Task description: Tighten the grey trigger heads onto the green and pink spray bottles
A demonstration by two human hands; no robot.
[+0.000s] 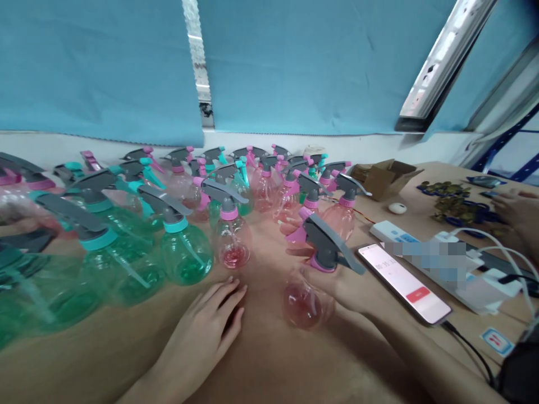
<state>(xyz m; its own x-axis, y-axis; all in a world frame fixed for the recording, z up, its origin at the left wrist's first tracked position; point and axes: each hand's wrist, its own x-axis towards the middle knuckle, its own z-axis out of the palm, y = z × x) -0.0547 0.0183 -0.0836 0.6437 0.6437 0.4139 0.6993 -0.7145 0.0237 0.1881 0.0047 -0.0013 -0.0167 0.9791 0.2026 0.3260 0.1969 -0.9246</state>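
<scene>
My left hand [210, 320] lies flat on the table, fingers stretched out and holding nothing. Just beyond its fingertips stand a pink spray bottle [233, 238] and a green spray bottle [186, 252]. My right hand [332, 287] is round the neck of another pink spray bottle [302, 303] with a grey and pink trigger head. Its grip is partly hidden by that head, with some fingers showing beyond the trigger. The bottle leans slightly and I cannot tell whether its base touches the table.
Many green and pink spray bottles crowd the left and back. To the right are a phone [404, 283], a power strip [446, 264] with cables, a white round object [397, 208] and a cardboard box [389, 177]. Another person's hand [516, 210] is near brownish pieces [452, 205].
</scene>
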